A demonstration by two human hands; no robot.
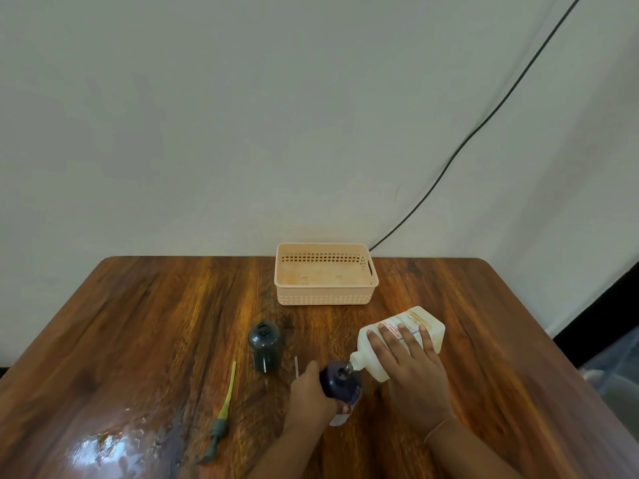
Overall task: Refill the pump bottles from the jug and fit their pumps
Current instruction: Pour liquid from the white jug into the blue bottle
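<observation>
My right hand [409, 368] grips a white jug [418, 323] with a printed label, tipped down to the left so its spout sits over the mouth of a dark blue bottle [340, 380]. That bottle stands upright in my left hand [309, 395], which wraps its left side. A second dark bottle [264, 347] stands open and upright to the left, untouched. A pump [221, 409] with a grey head and a yellow tube lies on the table further left. A thin clear tube [296, 366] lies between the two bottles.
A peach perforated basket [325, 299] stands at the back of the wooden table [138, 323], against the wall. A black cable [484, 122] runs down the wall behind it. A wet, shiny patch lies on the table at the front left.
</observation>
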